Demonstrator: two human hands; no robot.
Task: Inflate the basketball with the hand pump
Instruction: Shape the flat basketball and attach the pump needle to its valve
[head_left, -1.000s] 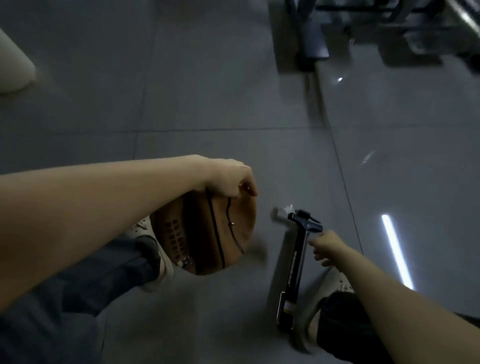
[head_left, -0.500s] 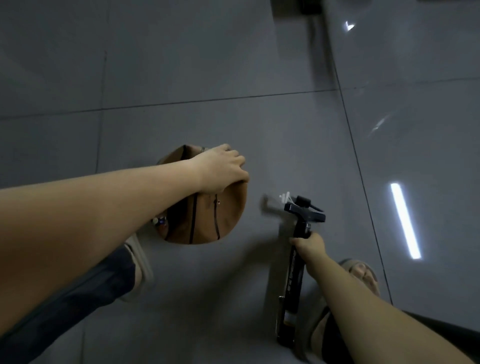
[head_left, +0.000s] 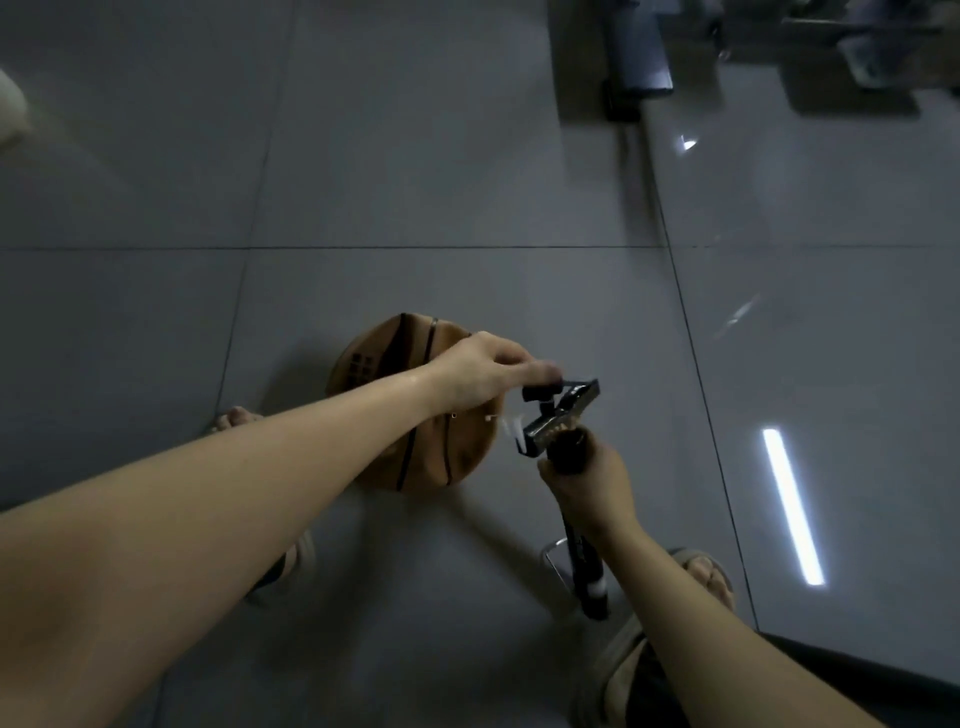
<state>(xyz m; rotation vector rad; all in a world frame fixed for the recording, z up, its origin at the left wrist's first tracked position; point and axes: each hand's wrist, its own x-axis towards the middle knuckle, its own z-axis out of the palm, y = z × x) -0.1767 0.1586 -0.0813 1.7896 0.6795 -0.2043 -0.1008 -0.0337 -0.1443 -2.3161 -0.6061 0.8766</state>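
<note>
— So, any writing legible on the basketball (head_left: 379, 364)?
— Only a dark grid-shaped mark on its tan upper-left panel; no letters can be read. The hand pump (head_left: 577, 545) carries a white band near its lower end, too small to read.
— Where does the ball sit?
— On the grey tiled floor (head_left: 415, 156) in front of the person, between the toes of the left foot (head_left: 236, 418) and the pump's head. Its black seams run roughly up and down the frame.
— And the grips?
— The right hand (head_left: 589, 483) is wrapped round the black barrel just beneath the T-handle (head_left: 563, 410), fingers closed tight on it. The left hand (head_left: 478, 371) reaches across above the ball, fingers curled, thumb stretched to a small black fitting (head_left: 540, 391) beside the handle. Motion blur hides whether it actually pinches that piece.
— Which way does the pump point?
— Its long axis runs from the handle, up by the ball, down toward the person's sandalled right foot (head_left: 701, 571), drifting slightly right at the bottom. The handle's crossbar slants from lower left to upper right. A metal foot loop (head_left: 553, 564) shows near the base, and white tags (head_left: 514, 436) hang by the head.
— Surroundings?
— A bright strip of reflected light (head_left: 792, 504) lies on the tiles to the right, and dark furniture (head_left: 639, 57) stands at the far top.
</note>
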